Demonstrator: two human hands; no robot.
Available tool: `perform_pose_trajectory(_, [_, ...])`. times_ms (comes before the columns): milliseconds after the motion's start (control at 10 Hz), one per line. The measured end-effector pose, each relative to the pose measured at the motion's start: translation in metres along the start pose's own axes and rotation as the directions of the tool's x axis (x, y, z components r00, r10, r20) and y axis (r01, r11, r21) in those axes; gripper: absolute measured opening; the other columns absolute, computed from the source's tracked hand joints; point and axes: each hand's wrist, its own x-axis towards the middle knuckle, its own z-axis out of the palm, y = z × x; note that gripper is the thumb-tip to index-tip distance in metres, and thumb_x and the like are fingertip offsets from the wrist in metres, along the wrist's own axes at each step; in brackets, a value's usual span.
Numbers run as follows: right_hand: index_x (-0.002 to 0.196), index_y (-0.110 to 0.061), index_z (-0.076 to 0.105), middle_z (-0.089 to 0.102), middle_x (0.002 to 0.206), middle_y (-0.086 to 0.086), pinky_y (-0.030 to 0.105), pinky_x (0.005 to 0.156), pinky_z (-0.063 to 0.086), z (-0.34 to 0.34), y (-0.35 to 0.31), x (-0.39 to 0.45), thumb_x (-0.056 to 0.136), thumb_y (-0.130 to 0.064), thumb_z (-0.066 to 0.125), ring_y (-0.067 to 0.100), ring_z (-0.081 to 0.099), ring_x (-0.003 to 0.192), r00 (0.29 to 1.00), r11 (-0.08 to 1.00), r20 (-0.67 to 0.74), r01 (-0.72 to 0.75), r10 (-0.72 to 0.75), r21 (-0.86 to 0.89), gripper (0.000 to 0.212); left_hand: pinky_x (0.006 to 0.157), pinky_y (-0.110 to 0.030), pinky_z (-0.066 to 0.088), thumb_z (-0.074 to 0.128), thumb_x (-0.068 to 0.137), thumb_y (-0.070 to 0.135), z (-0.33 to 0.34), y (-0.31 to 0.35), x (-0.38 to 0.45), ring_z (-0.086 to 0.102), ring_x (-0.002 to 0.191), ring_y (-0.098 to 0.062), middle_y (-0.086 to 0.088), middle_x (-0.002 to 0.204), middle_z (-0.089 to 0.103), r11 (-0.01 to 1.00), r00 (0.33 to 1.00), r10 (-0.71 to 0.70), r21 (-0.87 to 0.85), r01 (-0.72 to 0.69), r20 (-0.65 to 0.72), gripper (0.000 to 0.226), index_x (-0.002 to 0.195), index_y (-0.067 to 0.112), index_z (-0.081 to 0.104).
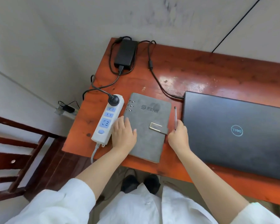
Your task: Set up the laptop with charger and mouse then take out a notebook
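A closed dark laptop (236, 135) lies at the right of the red-brown table (192, 73). Its black charger brick (125, 53) sits at the far left corner, one cable running to the laptop's left edge, the other plugged into a white power strip (107, 120). A grey ring-bound notebook (149, 126) lies closed between strip and laptop. My left hand (124, 133) rests flat on the notebook's left edge, fingers apart. My right hand (179, 136) pinches a clear pen (175, 117) just right of the notebook. No mouse is in view.
A dark wooden chair (19, 159) stands left of the table. A wall socket with a small black plug (66, 109) sits low on the wall behind it. The pale wall runs along the table's far edge. My black shoes (141, 183) show under the near edge.
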Motion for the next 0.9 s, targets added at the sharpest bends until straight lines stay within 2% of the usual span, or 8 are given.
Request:
perform_pose_trajectory(100, [0.146,-0.017,0.014,0.051,0.103,0.018,0.034,0.071,0.04,-0.001,0.006,-0.008,0.084,0.005,0.044,0.039,0.054,0.096,0.996,0.95,0.089,0.053,-0.026,-0.308,0.072,0.118,-0.037,0.014,0.037,0.096,0.032,0.003,0.003,0.009,0.01,0.144,-0.027,-0.015,0.154,0.017,0.975,0.973,0.215,0.036,-0.219,0.087,0.057,0.142,0.003,0.02])
perform_pose_trajectory(200, [0.143,-0.012,0.023,0.053,0.115,0.022,0.04,0.08,0.047,0.007,0.006,-0.01,0.088,-0.001,0.043,0.039,0.055,0.102,0.993,0.884,0.12,0.066,-0.012,-0.462,0.059,0.12,-0.035,0.005,0.029,0.097,0.034,0.008,0.001,0.016,0.002,0.145,-0.023,-0.013,0.157,0.009,0.94,0.933,0.318,0.07,-0.333,0.167,0.058,0.144,0.004,0.011])
perform_pose_trajectory(300, [0.134,-0.004,0.034,0.048,0.123,0.021,0.04,0.082,0.048,0.012,0.004,-0.01,0.091,-0.006,0.041,0.038,0.054,0.107,0.993,0.858,0.11,0.03,0.031,-0.513,0.043,0.119,-0.034,-0.001,0.026,0.097,0.034,0.014,-0.003,0.016,-0.001,0.145,-0.022,-0.013,0.157,0.003,0.926,0.922,0.343,0.098,-0.364,0.181,0.06,0.145,0.004,0.006])
perform_pose_trajectory(500, [0.122,-0.003,0.041,0.046,0.121,0.019,0.039,0.081,0.047,0.006,-0.002,-0.021,0.09,-0.007,0.042,0.036,0.053,0.107,0.982,0.849,0.174,0.028,0.075,-0.528,0.032,0.118,-0.032,-0.002,0.024,0.097,0.035,0.017,-0.004,0.014,-0.002,0.145,-0.021,-0.011,0.158,0.003,0.925,0.924,0.353,0.094,-0.369,0.149,0.06,0.145,0.006,0.004])
perform_pose_trajectory(600, [0.103,0.001,0.054,0.052,0.117,0.021,0.036,0.083,0.045,-0.018,-0.014,-0.023,0.088,-0.007,0.043,0.035,0.054,0.106,0.977,0.86,0.205,0.061,0.052,-0.507,0.02,0.118,-0.031,-0.003,0.024,0.097,0.035,0.016,-0.003,0.014,-0.002,0.145,-0.02,-0.01,0.158,0.002,0.926,0.923,0.352,0.088,-0.367,0.153,0.06,0.145,0.007,0.003])
perform_pose_trajectory(700, [0.096,0.001,0.062,0.063,0.116,0.019,0.033,0.088,0.045,-0.064,-0.033,-0.02,0.087,-0.008,0.048,0.032,0.057,0.105,0.987,0.916,0.14,0.129,-0.081,-0.38,0.019,0.118,-0.031,-0.002,0.025,0.097,0.034,0.015,-0.003,0.015,-0.002,0.145,-0.02,-0.01,0.158,0.001,0.926,0.925,0.348,0.101,-0.364,0.15,0.06,0.145,0.006,0.003])
perform_pose_trajectory(800, [0.096,-0.015,0.069,0.071,0.105,0.01,0.017,0.075,0.047,-0.128,-0.06,-0.024,0.087,-0.008,0.054,0.006,0.066,0.09,0.962,0.964,-0.066,0.266,-0.267,-0.016,0.019,0.119,-0.032,-0.001,0.025,0.097,0.034,0.013,-0.002,0.013,-0.002,0.145,-0.02,-0.01,0.158,0.002,0.928,0.926,0.348,0.089,-0.363,0.148,0.06,0.145,0.006,0.003])
perform_pose_trajectory(900, [0.079,-0.026,0.069,0.073,0.083,-0.011,0.011,0.065,0.051,-0.191,-0.085,-0.047,0.08,-0.019,0.056,-0.007,0.063,0.069,0.8,0.793,-0.319,0.579,-0.509,0.188,0.015,0.119,-0.032,-0.001,0.026,0.097,0.034,0.014,-0.001,0.014,-0.001,0.145,-0.021,-0.01,0.158,0.002,0.923,0.924,0.356,0.103,-0.371,0.138,0.061,0.145,0.006,0.003])
